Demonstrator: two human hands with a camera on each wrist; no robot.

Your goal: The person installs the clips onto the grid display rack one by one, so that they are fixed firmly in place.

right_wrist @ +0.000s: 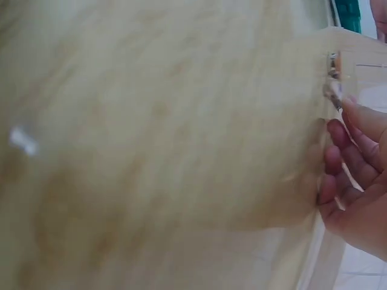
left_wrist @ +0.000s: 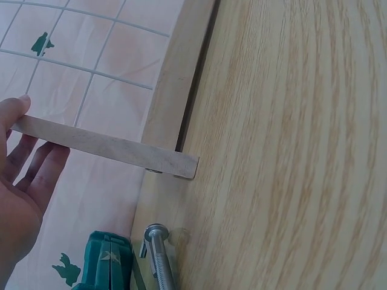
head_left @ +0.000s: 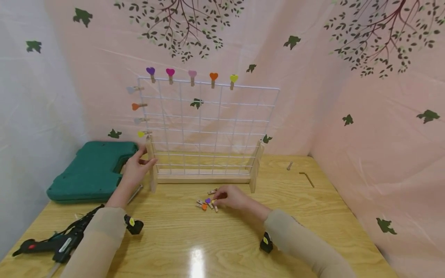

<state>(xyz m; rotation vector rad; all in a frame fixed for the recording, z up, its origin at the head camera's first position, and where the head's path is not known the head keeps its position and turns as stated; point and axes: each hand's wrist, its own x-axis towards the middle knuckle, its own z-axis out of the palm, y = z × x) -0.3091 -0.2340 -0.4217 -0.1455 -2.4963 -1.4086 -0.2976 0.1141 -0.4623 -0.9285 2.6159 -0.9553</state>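
A white wire grid (head_left: 215,120) stands in a wooden base, with several heart-topped clothespins along its top edge, such as an orange one (head_left: 213,77), and several down its left edge. My left hand (head_left: 136,166) grips the left wooden post (left_wrist: 109,146), thumb on one side and fingers on the other. In front of the base lies a small pile of clothespins, among them one with a purple heart (head_left: 208,200) and one with an orange heart (head_left: 204,207). At that pile my right hand (head_left: 232,197) pinches a yellow-topped clothespin (head_left: 213,202); the right wrist view is blurred there.
A green plastic case (head_left: 87,170) lies left of the stand, with a metal bolt (left_wrist: 158,257) beside it. A black glue gun (head_left: 66,241) is at the front left. To the right lie a hex key (head_left: 308,178) and a single small clothespin (head_left: 289,166).
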